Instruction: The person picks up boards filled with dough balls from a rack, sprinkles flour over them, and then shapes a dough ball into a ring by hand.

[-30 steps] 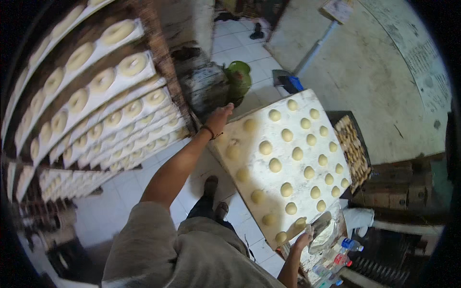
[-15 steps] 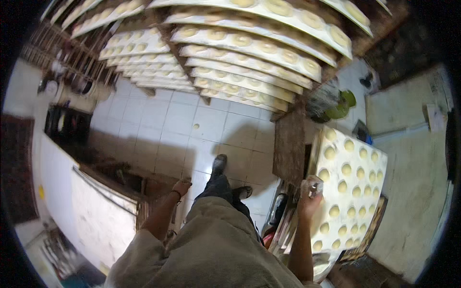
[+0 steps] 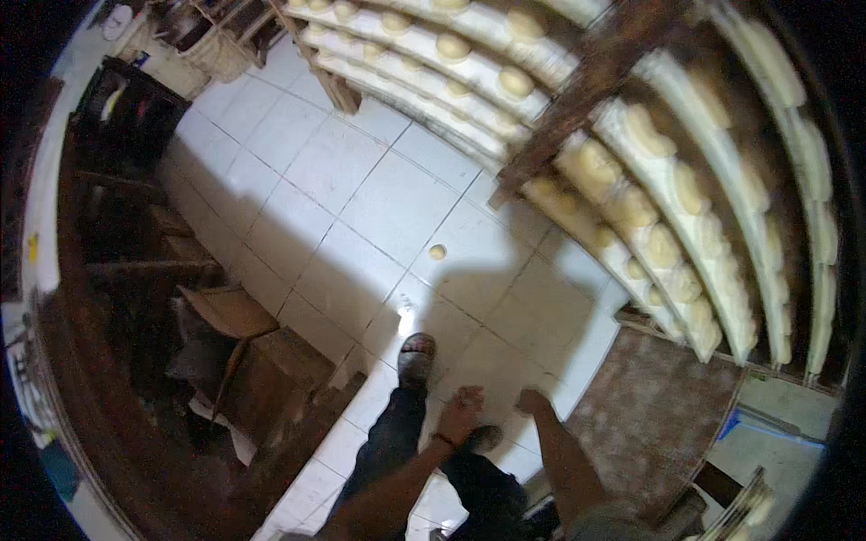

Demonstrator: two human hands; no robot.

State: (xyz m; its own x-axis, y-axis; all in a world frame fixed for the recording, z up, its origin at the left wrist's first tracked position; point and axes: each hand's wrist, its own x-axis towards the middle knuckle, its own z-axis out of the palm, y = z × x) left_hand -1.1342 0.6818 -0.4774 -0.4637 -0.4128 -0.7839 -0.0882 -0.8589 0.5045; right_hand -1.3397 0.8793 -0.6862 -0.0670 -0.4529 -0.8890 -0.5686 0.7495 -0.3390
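Note:
My left hand [image 3: 463,410], with a dark band at its wrist, is held over the floor in front of my legs, its fingers loosely curled and a little apart; nothing shows in it. Close by on the right, my right hand [image 3: 534,403] is curled closed, with no object visible in it. Both hands are apart from any surface. On the white tiles ahead lies a small round piece of dough [image 3: 437,252]. A rack holds several white trays [image 3: 622,194] with pale dough rounds, ahead and to the right.
A dark wooden rack post [image 3: 586,95] stands between the tray stacks. A brown speckled panel [image 3: 649,397] rises at my right. On the left are a dark wooden frame [image 3: 149,433], brown cardboard boxes [image 3: 271,370] and a black crate [image 3: 131,108]. White floor tiles [image 3: 361,198] lie between.
The view has turned right and come closer to the rack. My right hand has left the dough-covered tray; the clear object it held is no longer visible. Both hands are now closer together.

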